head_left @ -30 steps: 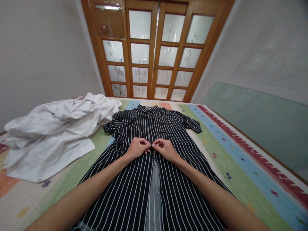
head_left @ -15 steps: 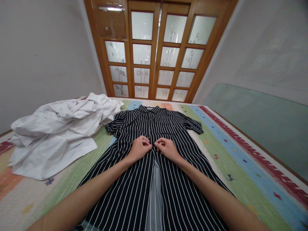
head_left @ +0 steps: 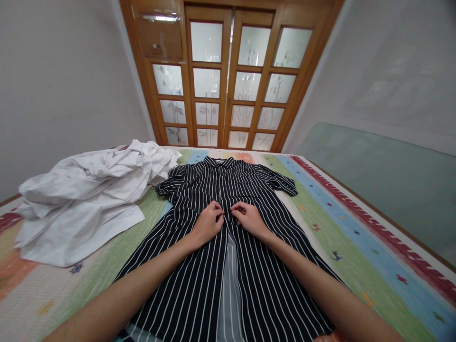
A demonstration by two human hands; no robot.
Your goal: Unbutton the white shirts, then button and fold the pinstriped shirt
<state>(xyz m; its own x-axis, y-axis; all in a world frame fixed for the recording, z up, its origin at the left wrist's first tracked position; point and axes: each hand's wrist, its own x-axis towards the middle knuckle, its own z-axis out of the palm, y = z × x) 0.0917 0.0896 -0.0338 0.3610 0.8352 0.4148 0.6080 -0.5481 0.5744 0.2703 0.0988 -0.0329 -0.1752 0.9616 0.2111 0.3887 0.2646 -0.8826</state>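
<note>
A black shirt with white vertical stripes lies front up, its collar at the far end and short sleeves spread to the sides. My left hand is at the middle of the front opening, thumb and fingers pinched on the shirt's edge. Facing it from the other side, my right hand pinches the fabric by the opening, its fingers curled. A narrow gap separates the fingertips. Below the hands the front parts, and the paler inside shows. A small dark button sits on the left edge.
Left of the shirt lies a crumpled white garment, close to the striped sleeve. Both rest on a bed-like surface with a colourful patterned cover. Wooden doors with glass panes stand beyond, and a pale green panel lines the right side.
My fingertips have drawn slightly apart at the front opening, the right hand shifting a little right. The view has tilted slightly. The shirt and white garment lie as before.
</note>
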